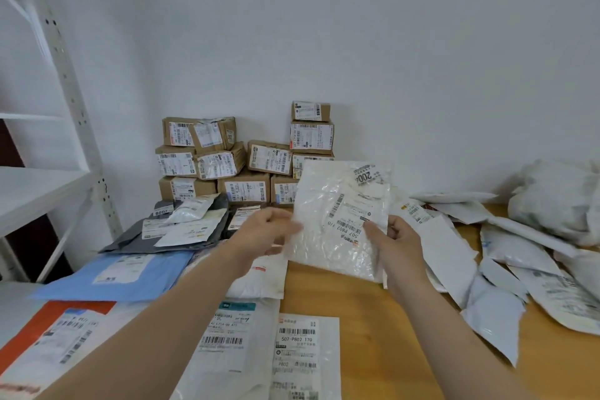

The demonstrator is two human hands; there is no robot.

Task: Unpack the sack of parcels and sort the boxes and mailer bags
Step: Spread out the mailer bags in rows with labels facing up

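The white mailer bag [337,221] is held up above the bench [373,318], in front of the stacked boxes [227,166], with its long axis running up and away towards the wall. The right grip [394,237] grasps its lower right edge with the thumb on the label, while the left grip [266,230] sits at the bag's left edge, too blurred to tell whether it pinches or only touches. The laid-out mailers [181,230] lie to the left and the loose heap [519,253] to the right, so the left grip is probably nearer for setting the bag down.
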